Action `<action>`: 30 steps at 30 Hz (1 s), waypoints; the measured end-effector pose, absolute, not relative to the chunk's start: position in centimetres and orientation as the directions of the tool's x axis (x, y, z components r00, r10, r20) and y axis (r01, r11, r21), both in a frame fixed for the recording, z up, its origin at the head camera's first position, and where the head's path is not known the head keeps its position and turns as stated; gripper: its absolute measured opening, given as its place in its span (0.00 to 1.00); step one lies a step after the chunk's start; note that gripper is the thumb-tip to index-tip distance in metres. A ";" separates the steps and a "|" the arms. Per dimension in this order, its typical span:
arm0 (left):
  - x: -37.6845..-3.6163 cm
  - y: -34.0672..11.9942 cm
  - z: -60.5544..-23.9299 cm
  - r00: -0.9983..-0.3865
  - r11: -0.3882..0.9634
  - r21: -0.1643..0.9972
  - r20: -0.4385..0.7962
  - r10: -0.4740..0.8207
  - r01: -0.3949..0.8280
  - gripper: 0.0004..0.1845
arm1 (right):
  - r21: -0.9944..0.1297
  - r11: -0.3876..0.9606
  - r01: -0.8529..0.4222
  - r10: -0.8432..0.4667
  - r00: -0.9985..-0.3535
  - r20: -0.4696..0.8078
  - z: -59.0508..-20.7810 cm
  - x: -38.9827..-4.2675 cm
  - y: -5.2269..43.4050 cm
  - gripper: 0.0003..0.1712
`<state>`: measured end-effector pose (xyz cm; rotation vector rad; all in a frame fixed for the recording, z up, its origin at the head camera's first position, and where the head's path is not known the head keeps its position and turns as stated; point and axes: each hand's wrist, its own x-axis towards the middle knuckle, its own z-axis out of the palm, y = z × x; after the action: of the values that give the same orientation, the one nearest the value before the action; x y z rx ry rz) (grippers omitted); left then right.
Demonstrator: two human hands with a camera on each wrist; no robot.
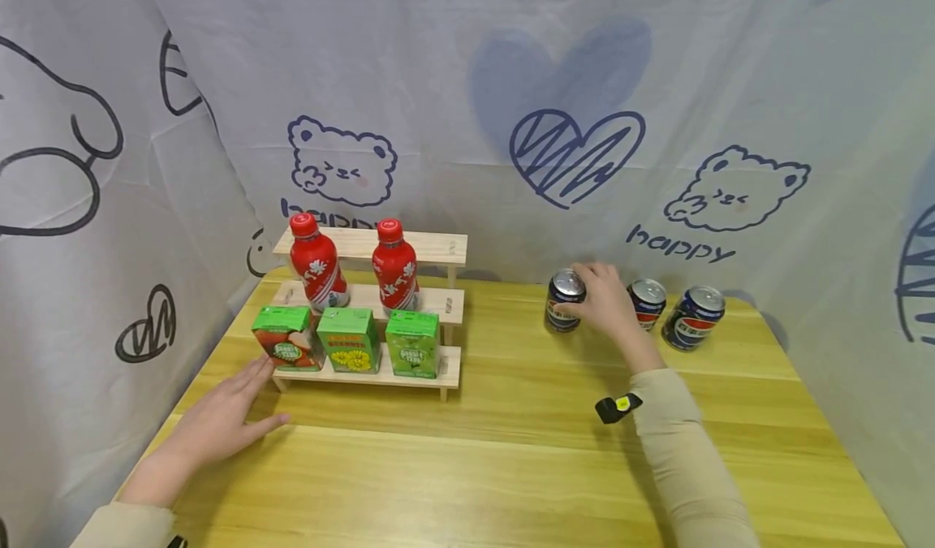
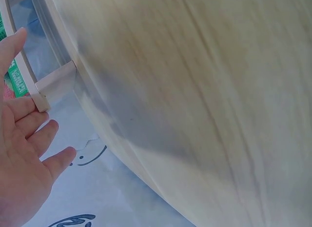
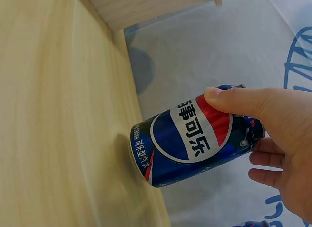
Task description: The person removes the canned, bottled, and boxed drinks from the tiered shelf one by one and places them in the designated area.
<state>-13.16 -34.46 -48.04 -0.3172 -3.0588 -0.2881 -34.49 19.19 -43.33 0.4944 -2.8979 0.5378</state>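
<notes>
While the right hand (image 1: 602, 296) grips a cola can (image 1: 564, 300) beside two others (image 1: 668, 311), the left hand (image 1: 219, 422) lies flat.

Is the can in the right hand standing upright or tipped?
Upright: the can stands base-down on the table, top upward, right hand gripping its side.

bright even light, perhaps blurred wrist views
</notes>
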 end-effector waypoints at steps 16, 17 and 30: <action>-13.1 -34.3 -48.0 -0.978 0.960 0.190 0.074 0.194 0.205 0.50 | -0.303 0.895 -0.329 -0.287 -0.942 0.175 -44.0 -35.0 20.0 0.47; -13.1 -34.3 -48.0 -0.978 0.960 0.191 0.075 0.195 0.206 0.50 | -0.302 0.895 -0.327 -0.287 -0.943 0.169 -43.9 -35.0 20.1 0.47; -13.2 -34.6 -48.4 -0.977 0.960 0.188 0.084 0.194 0.207 0.51 | -0.325 0.899 -0.295 -0.287 -0.955 0.074 -43.3 -35.1 20.9 0.48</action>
<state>-13.23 -34.55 -48.39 -0.3124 -3.0457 -0.3026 -35.06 20.88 -43.26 0.4651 -3.0371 0.5259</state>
